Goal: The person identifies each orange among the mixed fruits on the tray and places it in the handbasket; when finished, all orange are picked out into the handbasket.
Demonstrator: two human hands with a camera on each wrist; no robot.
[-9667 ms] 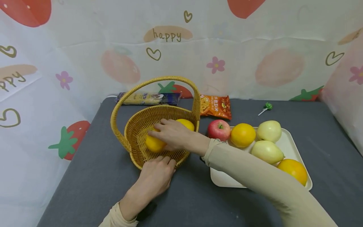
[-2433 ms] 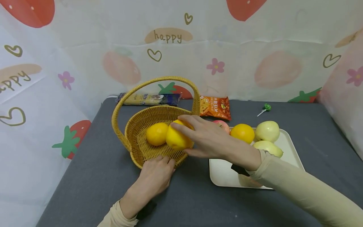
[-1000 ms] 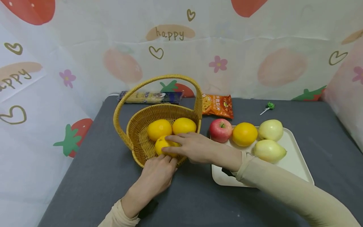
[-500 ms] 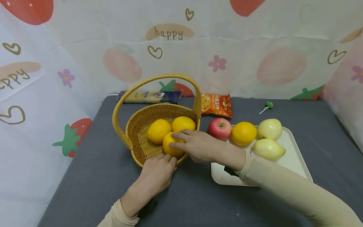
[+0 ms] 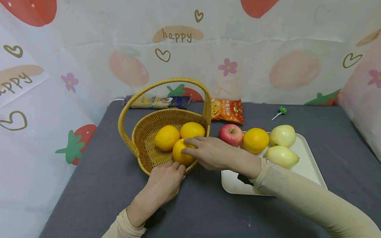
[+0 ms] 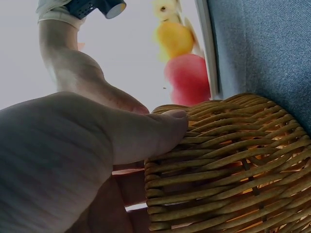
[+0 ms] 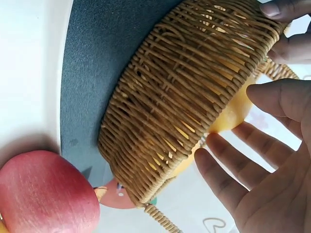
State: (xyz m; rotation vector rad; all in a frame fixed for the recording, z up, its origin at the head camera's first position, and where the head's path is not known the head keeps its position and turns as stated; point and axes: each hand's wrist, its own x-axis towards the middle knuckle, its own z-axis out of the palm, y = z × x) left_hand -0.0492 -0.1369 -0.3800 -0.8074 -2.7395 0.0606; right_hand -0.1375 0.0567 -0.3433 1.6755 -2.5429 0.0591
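Note:
The left hand (image 5: 166, 181) grips the near rim of the yellow wicker basket (image 5: 135, 132); in the left wrist view its thumb (image 6: 146, 136) lies over the weave (image 6: 228, 165). Three yellow-orange fruits are inside the basket: one at left (image 5: 167, 138), one behind (image 5: 192, 129) and one in front (image 5: 181, 155). Over that front fruit the right hand (image 5: 214, 153) rests two fingers, partly covering it. Seen from the right wrist, the hand (image 7: 272, 160) has its fingers spread and fairly straight beside the fruit (image 7: 233, 114), past the basket rim.
To the right, a cream tray (image 5: 309, 162) bears an orange (image 5: 255, 140) and two pale green fruits (image 5: 282, 136). A red apple (image 5: 230, 135) is at its back left corner. Behind are a noodle pack (image 5: 154, 102), an orange snack bag (image 5: 227, 110) and a green lollipop (image 5: 282, 110).
A third fruit has come into the basket with the right hand, and one orange has left the tray's near right corner. Lately that hand and the front fruit shifted slightly right. The left hand stays.

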